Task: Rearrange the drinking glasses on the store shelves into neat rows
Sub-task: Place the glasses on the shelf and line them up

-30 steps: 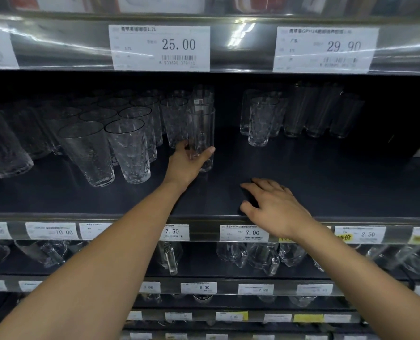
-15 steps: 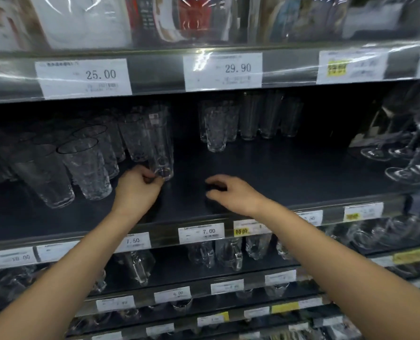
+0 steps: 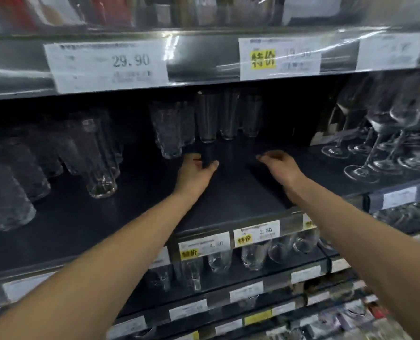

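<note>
Head camera looks down a dark store shelf [image 3: 228, 207], and both arms are stretched in over its bare middle stretch. Left hand [image 3: 195, 171] hovers just beside the base of the textured glasses [image 3: 171, 130], fingers [image 3: 191, 158] loosely cupped with the thumb out and nothing in them that I can see. The frame is smeared, so whether they touch the glass I cannot tell. Right hand [image 3: 281, 166] hangs over the shelf, fingers loosely curled and also holding nothing.

The drinking glasses sit in clumps. There is the textured group at mid-shelf, tall smooth glasses [image 3: 228, 116] right behind them against the back, and a bigger crowd [image 3: 98, 155] off to the left, with one tumbler out in front of it. So the rows are not made yet.

Now the danger! That textured group is packed tight. Hook one from the front with a cupped hand and it could clink into the tall ones behind, or tip. To the right stand the wine glasses [image 3: 380, 141] on thin stems, near the right forearm, and a careless sweep of that arm could topple them. Clear glass on a dark shelf is also hard to judge.
</note>
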Motion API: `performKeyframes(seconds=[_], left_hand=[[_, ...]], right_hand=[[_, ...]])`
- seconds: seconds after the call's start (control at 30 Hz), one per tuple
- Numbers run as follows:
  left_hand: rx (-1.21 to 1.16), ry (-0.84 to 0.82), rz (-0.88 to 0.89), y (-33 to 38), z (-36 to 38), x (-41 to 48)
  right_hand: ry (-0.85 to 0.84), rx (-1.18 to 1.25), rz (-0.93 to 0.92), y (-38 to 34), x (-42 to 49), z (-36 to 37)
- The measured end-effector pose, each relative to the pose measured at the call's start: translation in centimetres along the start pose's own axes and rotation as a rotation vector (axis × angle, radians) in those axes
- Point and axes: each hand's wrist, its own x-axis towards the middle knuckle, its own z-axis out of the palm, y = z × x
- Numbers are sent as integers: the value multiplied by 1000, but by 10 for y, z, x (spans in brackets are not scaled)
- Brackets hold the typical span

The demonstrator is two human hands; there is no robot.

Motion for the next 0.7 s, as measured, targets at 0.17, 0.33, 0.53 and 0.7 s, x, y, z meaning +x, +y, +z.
performKeyframes(seconds=[0.17,0.33,0.53,0.7], left_hand=[[34,76,36,-14,36,56],[31,164,38,-20,55,117],[1,237,57,-12,69,153],[4,292,38,-10,74,172]], right_hand=[[28,20,-27,6,53,-4],[54,20,-103,8,102,8],[44,116,-178,2,155,24],[46,161,-218,3,192,36]])
